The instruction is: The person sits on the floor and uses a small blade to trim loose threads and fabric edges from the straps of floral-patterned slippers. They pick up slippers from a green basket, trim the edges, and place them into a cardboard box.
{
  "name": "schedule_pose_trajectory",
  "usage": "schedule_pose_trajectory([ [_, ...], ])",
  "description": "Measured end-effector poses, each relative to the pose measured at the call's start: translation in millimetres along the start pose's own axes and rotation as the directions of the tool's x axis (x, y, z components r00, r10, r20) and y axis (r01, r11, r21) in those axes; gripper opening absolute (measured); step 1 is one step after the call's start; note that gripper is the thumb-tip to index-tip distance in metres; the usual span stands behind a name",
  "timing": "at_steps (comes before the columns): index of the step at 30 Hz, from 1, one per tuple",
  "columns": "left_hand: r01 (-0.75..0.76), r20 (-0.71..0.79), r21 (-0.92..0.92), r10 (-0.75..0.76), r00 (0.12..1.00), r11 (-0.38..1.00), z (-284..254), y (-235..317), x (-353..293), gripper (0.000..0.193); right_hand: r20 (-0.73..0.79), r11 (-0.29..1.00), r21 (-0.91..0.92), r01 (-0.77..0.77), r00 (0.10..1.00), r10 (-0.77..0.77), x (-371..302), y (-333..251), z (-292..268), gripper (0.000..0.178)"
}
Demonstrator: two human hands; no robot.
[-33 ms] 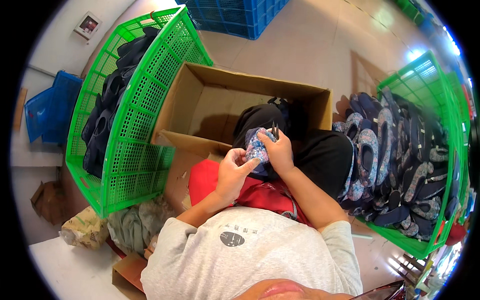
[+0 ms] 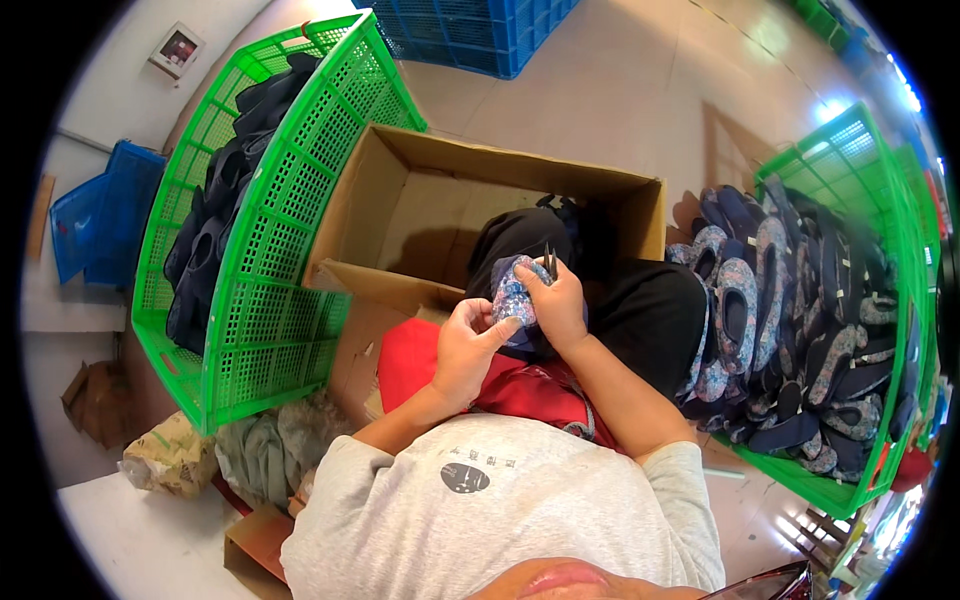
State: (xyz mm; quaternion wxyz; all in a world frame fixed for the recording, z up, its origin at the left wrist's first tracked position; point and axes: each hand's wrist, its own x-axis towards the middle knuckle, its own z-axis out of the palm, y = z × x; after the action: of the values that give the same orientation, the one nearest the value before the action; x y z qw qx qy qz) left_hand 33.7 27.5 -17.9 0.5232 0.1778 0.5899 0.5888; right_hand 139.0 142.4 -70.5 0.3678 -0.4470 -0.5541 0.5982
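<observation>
A small blue and pink floral slipper (image 2: pixel 512 303) with a dark navy lining is held over my lap, between both hands. My left hand (image 2: pixel 465 345) pinches its near-left edge between thumb and fingers. From the other side my right hand (image 2: pixel 560 308) grips the slipper with the thumb pressed on the fabric. Dark pointed thread snips (image 2: pixel 550 262) also stick up out of my right hand, tips pointing away from me. Most of the snips and the slipper's underside are hidden by my fingers.
A cardboard box (image 2: pixel 430 150) stands open around my legs. At left, a green crate (image 2: pixel 270 270) holds dark navy slippers; at right, another green crate (image 2: pixel 800 490) is heaped with floral and navy slippers (image 2: pixel 770 290). A blue crate (image 2: pixel 510 40) sits beyond. Red cloth (image 2: pixel 410 360) covers my lap.
</observation>
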Motion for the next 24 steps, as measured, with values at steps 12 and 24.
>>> schedule_pose_trajectory([
  [12,-0.250,-0.043,0.535,0.322,0.946,0.807,-1,-14,-3,0.024,-0.126,0.939,-0.300,0.166,0.969,-0.212,-8,-8,11,0.023],
  [24,-0.581,0.342,0.809,0.734,0.586,0.087,-16,12,5,0.028,0.050,0.998,-0.021,0.054,0.997,-0.053,-31,-17,-4,0.021],
])
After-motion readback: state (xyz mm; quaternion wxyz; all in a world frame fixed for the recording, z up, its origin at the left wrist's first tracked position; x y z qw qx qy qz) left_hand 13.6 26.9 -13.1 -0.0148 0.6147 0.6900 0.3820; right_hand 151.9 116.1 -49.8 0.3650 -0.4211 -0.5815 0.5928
